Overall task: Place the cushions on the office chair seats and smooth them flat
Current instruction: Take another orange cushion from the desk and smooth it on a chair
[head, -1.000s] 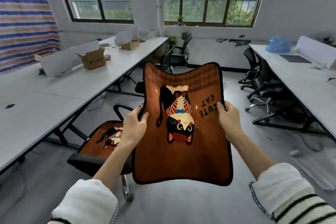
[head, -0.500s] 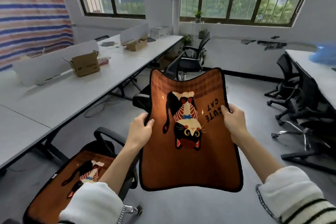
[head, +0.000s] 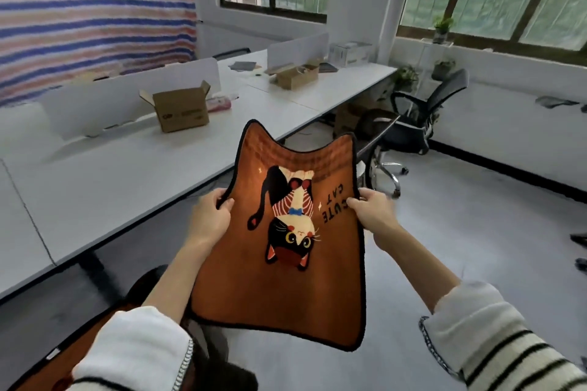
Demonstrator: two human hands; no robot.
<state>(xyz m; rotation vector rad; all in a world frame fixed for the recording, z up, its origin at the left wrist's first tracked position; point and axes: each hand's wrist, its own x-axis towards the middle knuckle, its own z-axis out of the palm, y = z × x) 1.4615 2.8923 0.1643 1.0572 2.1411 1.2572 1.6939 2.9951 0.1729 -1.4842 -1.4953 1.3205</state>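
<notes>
The left hand [head: 209, 219] and right hand [head: 374, 216] each pinch a side edge of an orange cat-print cushion [head: 286, 263], held up in the air beside a long white counter [head: 143, 174], its picture upside down to the wearer. A second orange cushion [head: 63, 355] already lies at lower left, apparently on a chair seat. The carrying step looks to be in hand: the next move likely calls for reaching the bare black office chair [head: 416, 117] ahead, lowering the cushion onto its seat and pressing it flat.
</notes>
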